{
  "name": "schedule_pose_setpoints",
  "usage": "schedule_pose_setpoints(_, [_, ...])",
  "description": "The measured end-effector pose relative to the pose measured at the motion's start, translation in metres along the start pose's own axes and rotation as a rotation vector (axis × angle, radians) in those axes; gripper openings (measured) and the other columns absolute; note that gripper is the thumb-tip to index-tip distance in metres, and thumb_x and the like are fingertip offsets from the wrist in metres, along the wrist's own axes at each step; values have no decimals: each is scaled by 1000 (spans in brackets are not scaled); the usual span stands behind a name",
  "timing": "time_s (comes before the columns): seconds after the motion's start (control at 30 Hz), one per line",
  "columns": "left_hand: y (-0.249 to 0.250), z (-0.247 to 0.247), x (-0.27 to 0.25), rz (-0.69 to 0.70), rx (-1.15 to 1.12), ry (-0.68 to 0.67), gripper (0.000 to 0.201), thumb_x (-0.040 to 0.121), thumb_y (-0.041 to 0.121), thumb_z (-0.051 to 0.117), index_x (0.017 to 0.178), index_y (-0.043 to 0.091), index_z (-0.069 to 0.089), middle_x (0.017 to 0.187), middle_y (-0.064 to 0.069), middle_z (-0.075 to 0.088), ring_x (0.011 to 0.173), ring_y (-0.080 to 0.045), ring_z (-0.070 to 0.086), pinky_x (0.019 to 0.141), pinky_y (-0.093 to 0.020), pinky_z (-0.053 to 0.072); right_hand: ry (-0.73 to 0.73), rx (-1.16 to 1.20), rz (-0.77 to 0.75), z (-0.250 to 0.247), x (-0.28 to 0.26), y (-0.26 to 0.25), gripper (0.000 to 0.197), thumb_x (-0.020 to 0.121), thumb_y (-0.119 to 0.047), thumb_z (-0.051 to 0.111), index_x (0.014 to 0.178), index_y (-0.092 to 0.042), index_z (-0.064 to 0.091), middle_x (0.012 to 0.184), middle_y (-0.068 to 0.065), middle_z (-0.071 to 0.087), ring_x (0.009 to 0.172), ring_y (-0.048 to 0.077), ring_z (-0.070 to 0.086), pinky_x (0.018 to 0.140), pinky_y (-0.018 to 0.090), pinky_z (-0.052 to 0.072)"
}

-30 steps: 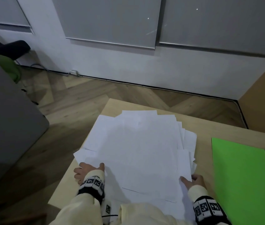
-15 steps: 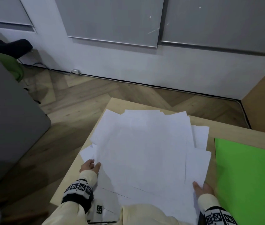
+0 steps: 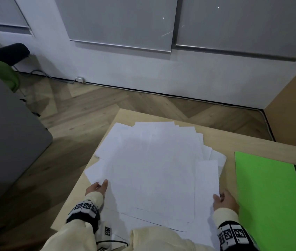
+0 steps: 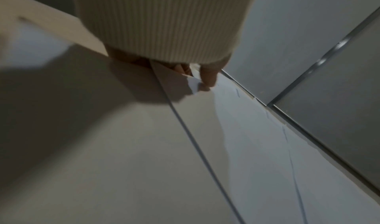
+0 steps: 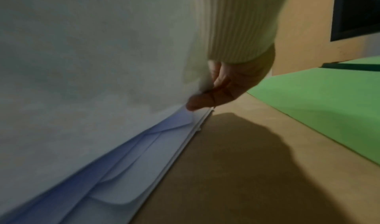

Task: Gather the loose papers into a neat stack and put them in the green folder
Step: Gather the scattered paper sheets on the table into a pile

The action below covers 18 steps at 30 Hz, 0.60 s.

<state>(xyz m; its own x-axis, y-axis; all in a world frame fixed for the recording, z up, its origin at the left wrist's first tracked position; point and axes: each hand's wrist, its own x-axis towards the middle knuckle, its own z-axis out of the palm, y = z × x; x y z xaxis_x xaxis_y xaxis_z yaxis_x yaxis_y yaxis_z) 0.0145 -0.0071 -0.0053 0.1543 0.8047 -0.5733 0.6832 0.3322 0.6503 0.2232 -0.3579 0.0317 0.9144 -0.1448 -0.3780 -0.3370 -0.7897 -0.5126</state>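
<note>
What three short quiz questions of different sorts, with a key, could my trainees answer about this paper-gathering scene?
1. True or false: the papers already form a neat, squared stack.
2. Multiple choice: the green folder lies (A) under the papers, (B) on the table to the right of the papers, (C) on the floor.
3. Short answer: where does each hand hold the pile?

Key
1. False: the sheets are fanned, with corners sticking out.
2. B.
3. The left hand holds the pile's near left edge; the right hand holds its near right edge, thumb on top of the sheets.
</note>
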Motion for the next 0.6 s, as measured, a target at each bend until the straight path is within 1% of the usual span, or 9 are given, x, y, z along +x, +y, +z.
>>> schedule_pose_setpoints(0.07, [-4, -2, 3, -29, -33, -14, 35, 79, 22, 68, 58, 4, 46, 62, -11, 47, 66, -24, 44, 64, -29, 37, 79, 75, -6, 1, -1, 4, 15, 90, -6, 54, 99, 5, 59, 97, 25, 68, 79, 28, 53, 77, 35, 44])
schedule_pose_setpoints(0.13, [-5, -5, 3, -61, -29, -69, 25, 69, -2, 69, 59, 3, 47, 61, -8, 43, 69, -23, 41, 57, -26, 31, 110, 121, 8, 3, 2, 6, 14, 90, 0, 48, 99, 4, 58, 96, 26, 68, 76, 27, 51, 75, 35, 44])
schedule_pose_setpoints(0.17, [-2, -7, 1, -53, -5, -96, 16, 64, -12, 64, 68, 0, 53, 63, -9, 45, 67, -23, 44, 54, -23, 33, 107, 128, 20, 3, 4, 6, 16, 90, 3, 46, 100, 4, 58, 98, 26, 68, 76, 26, 49, 73, 32, 41])
schedule_pose_setpoints(0.2, [-3, -8, 2, -57, 12, -142, 28, 62, -18, 57, 86, -4, 59, 69, -12, 52, 63, -22, 50, 49, -20, 35, 100, 133, 26, 3, 5, 6, 18, 90, 5, 44, 100, 6, 58, 100, 26, 67, 77, 26, 48, 73, 29, 37])
schedule_pose_setpoints(0.27, [-3, -11, 2, -47, 33, -215, 66, 69, -26, 46, 130, 0, 46, 113, -21, 61, 82, -23, 64, 44, -16, 39, 75, 138, 30, 7, 7, 5, 18, 91, 5, 44, 99, 8, 59, 102, 26, 67, 79, 25, 47, 73, 28, 33])
schedule_pose_setpoints(0.33, [-5, -13, -1, 5, 130, -263, 80, 68, -26, 46, 141, 5, 33, 136, -18, 50, 118, -31, 54, 67, -28, 50, 6, 129, 17, 12, 8, 5, 15, 92, -3, 46, 92, 4, 60, 100, 25, 67, 80, 26, 48, 75, 28, 35])
schedule_pose_setpoints(0.4, [-8, -14, -1, 65, 186, -307, 84, 62, -22, 51, 140, 5, 35, 131, -22, 54, 121, -37, 52, 91, -42, 49, -98, 111, -2, 20, 7, 4, 17, 92, -16, 51, 85, -2, 57, 92, 21, 66, 79, 26, 51, 77, 31, 41])
schedule_pose_setpoints(0.5, [-12, -13, 0, 92, 204, -292, 80, 65, -16, 60, 139, 4, 36, 130, -23, 55, 123, -35, 52, 105, -42, 43, -182, 141, -21, 33, -1, 0, 32, 85, -29, 63, 102, -2, 56, 96, 10, 56, 94, 30, 58, 86, 34, 45])
schedule_pose_setpoints(0.6, [-10, -11, -5, 137, 203, -238, 67, 74, -16, 59, 137, -1, 39, 128, -25, 55, 125, -34, 51, 106, -37, 39, -124, 143, -87, 41, -10, -7, 56, 71, -27, 77, 114, -4, 49, 111, 14, 57, 105, 34, 58, 90, 39, 47])
